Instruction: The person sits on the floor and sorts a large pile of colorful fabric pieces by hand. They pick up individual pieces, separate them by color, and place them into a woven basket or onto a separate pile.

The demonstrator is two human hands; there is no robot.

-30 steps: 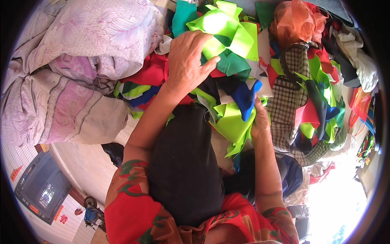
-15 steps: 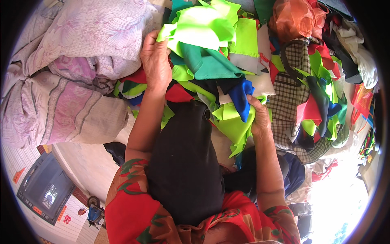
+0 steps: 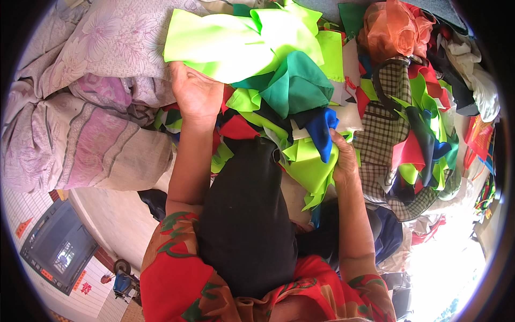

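The left hand (image 3: 197, 92) sits beneath a lime-green fabric sheet (image 3: 214, 45) beside a green scrap (image 3: 300, 86), hidden fingers leaving its grip undetermined, while the right hand (image 3: 346, 156) clamps a blue scrap (image 3: 322, 137) and lime-green offcuts (image 3: 309, 165), apparently to bunch them together.

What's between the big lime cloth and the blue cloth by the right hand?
In the head view, a green cloth and then a dark scrap lie between the lime cloth and the blue cloth.

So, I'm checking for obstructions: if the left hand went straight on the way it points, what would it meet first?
The left hand would first meet the lime-green cloth that hides its fingertips; beyond it, probably the pale floral fabric, though depth is unclear.
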